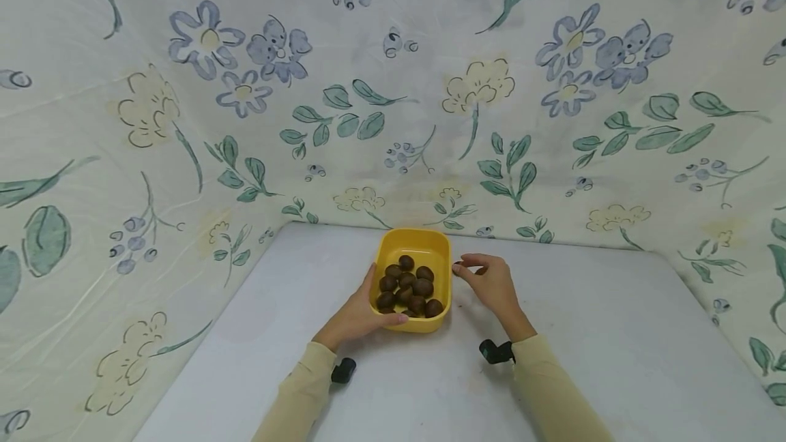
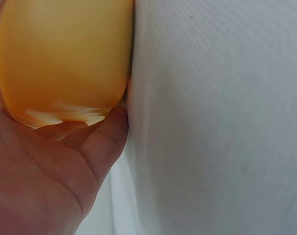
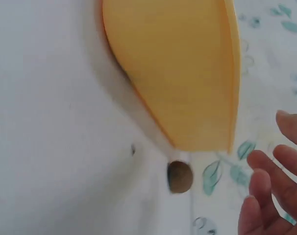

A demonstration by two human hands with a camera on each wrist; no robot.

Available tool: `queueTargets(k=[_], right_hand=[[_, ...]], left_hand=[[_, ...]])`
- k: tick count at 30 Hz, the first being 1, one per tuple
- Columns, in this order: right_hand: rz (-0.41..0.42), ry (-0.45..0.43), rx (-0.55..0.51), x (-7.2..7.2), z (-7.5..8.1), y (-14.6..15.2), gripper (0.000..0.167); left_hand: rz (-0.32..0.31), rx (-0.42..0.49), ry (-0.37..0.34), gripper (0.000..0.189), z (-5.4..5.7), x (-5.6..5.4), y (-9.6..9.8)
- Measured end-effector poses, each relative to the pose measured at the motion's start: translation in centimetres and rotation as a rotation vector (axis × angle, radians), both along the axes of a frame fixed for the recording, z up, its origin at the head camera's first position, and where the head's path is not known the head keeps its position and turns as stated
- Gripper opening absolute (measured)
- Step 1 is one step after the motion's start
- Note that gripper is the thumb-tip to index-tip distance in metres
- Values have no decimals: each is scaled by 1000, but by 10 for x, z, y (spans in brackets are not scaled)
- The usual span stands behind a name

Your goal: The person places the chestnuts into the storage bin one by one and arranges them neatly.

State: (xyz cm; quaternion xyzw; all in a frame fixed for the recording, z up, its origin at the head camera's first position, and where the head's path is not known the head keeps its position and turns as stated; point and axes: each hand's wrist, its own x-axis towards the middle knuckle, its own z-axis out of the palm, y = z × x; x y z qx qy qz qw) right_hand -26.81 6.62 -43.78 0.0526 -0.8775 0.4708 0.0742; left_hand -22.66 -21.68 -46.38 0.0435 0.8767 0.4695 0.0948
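Note:
A yellow plastic container [image 1: 420, 240] stands on the white table with several dark brown nuts, which look like chestnuts [image 1: 406, 281], inside it. My left hand [image 1: 355, 316] holds the container's near left corner, thumb along the near rim and fingers against the left side. In the left wrist view, fingertips [image 2: 114, 117] reach low on the wall, by the table. A single brown chestnut [image 3: 180, 176] lies outside, beside the container's right wall. Close to it is my right hand [image 1: 494, 286], fingers loosely bent; the right wrist view shows them apart from the nut, holding nothing.
White table surface [image 1: 589, 333] stretches to both sides of the container. A flower-patterned cloth [image 1: 393, 121] hangs behind the table and along its left and right sides. Small dark specks [image 3: 133, 149] lie near the container. Black wrist cameras [image 1: 495, 352] sit at both cuffs.

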Motion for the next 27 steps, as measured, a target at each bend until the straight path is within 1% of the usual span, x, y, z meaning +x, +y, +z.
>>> queueTargets(k=[3,5,9,16,21,24,27], right_hand=[[-31,-39,-68,-7,-8,8,42],[-56,-58,-88,-11,-12,12,43],[-97,-92,-109,-16,-17,15,44],[-151,-158,-151,-25,-28,13,45],[-162,-210,-175,-31,-34,7,47],[-155,-236,-181,-33,-37,5,46],[-152,-256,-189,-36,-39,3,46]], left_hand=[[14,-10,-13,136,1,0,1],[17,-6,-12,136,2,1,1],[16,-10,-10,136,1,0,1],[14,-22,-11,137,-3,-1,0],[19,-26,-10,137,-2,0,0],[21,-29,-19,137,-1,0,0],[17,-33,-14,137,0,0,0]])
